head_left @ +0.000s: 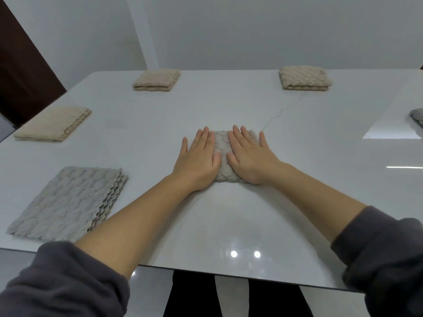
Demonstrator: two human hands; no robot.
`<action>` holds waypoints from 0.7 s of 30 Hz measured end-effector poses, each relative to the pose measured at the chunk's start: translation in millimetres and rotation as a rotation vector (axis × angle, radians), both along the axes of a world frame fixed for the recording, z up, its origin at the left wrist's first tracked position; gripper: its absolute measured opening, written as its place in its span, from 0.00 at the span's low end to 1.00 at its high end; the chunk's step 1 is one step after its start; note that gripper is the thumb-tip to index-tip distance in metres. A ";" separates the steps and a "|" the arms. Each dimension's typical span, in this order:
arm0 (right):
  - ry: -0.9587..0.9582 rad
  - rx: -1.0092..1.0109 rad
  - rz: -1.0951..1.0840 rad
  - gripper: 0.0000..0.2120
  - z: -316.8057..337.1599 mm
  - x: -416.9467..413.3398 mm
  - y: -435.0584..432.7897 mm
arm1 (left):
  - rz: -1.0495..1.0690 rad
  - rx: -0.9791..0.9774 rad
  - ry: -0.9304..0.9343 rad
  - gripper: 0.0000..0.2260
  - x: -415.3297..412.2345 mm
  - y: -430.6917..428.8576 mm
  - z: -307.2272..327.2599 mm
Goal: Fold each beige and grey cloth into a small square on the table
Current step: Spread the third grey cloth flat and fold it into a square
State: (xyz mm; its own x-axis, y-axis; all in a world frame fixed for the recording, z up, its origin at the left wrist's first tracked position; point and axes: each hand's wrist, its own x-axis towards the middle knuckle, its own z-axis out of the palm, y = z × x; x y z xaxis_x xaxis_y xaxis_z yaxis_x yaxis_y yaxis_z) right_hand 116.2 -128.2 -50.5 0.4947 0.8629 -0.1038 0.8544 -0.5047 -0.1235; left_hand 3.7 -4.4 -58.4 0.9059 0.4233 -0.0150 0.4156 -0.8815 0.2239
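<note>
A small folded grey cloth (pixel 223 156) lies at the middle of the white table (pixel 229 213). My left hand (pixel 199 161) rests flat on its left half, fingers spread. My right hand (pixel 249 156) lies flat on its right half, fingers spread too. Both palms press down on the cloth and hide most of it. A grey cloth (pixel 66 204) folded into a larger rectangle lies near the front left. Three folded beige cloths sit around the table: one at the left edge (pixel 52 123), one at the back left (pixel 156 80), one at the back right (pixel 305 78).
Part of another grey cloth (pixel 417 116) shows at the right edge of the view. A thin loose thread (pixel 273 118) lies on the table behind my right hand. The table's front edge (pixel 229 274) runs close to my body. A dark door (pixel 20 65) stands at the far left.
</note>
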 end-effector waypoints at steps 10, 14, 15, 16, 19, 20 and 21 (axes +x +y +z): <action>-0.206 0.270 -0.188 0.17 37.0 10.8 -7.9 | -0.026 -0.004 -0.013 0.43 -57.3 58.1 23.8; -0.276 0.312 -0.151 0.17 36.6 1.5 -20.7 | 0.059 -0.125 -0.147 0.30 -49.7 39.5 34.5; -0.206 0.287 -0.128 0.19 35.7 -3.1 -17.5 | 0.034 -0.131 -0.181 0.28 -43.3 29.2 35.3; -0.124 0.237 -0.113 0.22 34.2 -9.4 -13.2 | -0.006 -0.121 -0.190 0.27 -36.8 20.1 35.1; 0.035 0.089 -0.111 0.29 21.0 -34.5 -5.5 | -0.100 -0.053 -0.075 0.26 -22.0 9.9 25.5; 0.042 0.066 -0.109 0.30 13.4 -39.3 -5.4 | -0.102 -0.040 -0.024 0.26 -20.4 9.1 20.3; 0.037 0.051 -0.109 0.30 6.4 -41.5 -5.8 | -0.096 -0.036 0.010 0.27 -20.0 8.2 14.7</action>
